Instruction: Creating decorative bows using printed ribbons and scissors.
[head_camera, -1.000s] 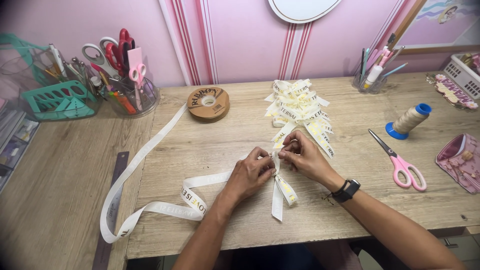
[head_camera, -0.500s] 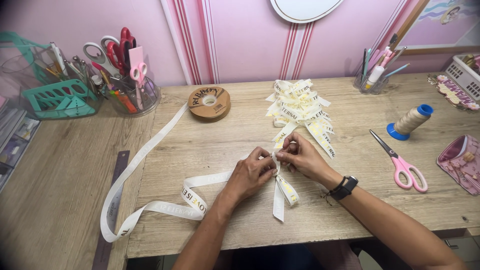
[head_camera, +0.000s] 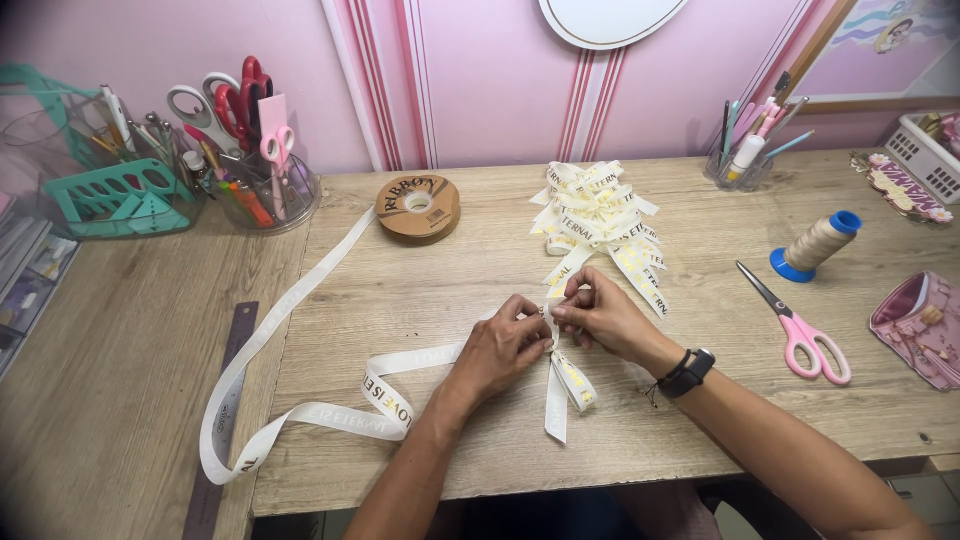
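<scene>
Both my hands meet at mid-surface, fingertips pinched together on a small folded ribbon piece. My left hand comes in from the left, my right hand from the right, thumbs and forefingers closed tight on the fold's top. Fingers nearly touching each other, no gap to speak of. The piece hangs toward me from the pinch, two short tails pointing down to the surface edge, long axis running away-to-near. Both hands equally close to it; it sits right between them.

The long white ribbon trails left from my left hand, loops near the front edge, then runs back up to the brown spool at the far side. Just beyond my fingers lies a pile of finished ribbon loops, touching nothing I hold.

Containers: clear round cup far left holds scissors and pens; teal basket beside it, contents hard to tell; small clear cup far right holds pens. Loose pink scissors lie right of my right hand, well apart, with a thread cone behind them. A pink pouch sits at the right edge.
</scene>
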